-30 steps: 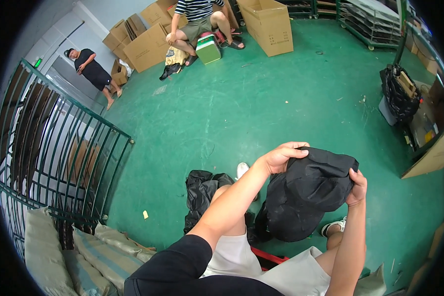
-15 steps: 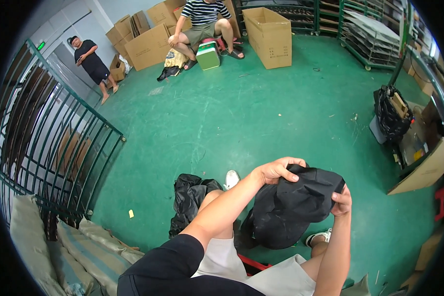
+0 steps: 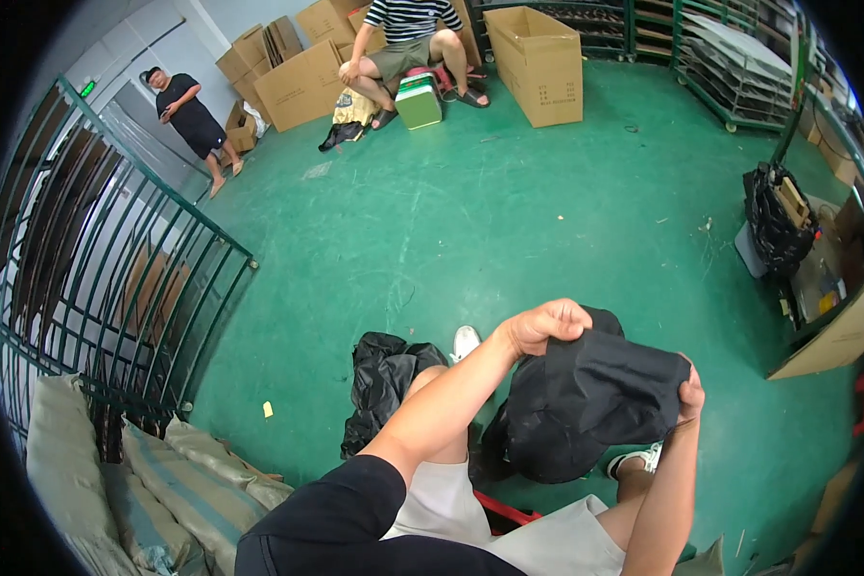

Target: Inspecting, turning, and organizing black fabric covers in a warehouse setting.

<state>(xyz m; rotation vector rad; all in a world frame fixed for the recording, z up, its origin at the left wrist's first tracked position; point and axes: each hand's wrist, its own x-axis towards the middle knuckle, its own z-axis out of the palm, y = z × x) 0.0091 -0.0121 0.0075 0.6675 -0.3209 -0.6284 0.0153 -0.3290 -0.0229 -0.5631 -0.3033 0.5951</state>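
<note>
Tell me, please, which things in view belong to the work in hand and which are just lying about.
In hand: black cloth, held by left hand and right hand.

Apparently lying about: yellow scrap on the floor, stuffed sacks at lower left, open cardboard box at the back.

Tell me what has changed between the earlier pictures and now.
The black cloth, rumpled and rounded before, is now drawn into a smoother flap between the left hand and the right hand. The left hand looks more tightly curled, and both hands sit slightly lower in the picture; each holds the cloth in every picture. Unchanged: the crinkled black bundle, the seated person and the standing person.
</note>
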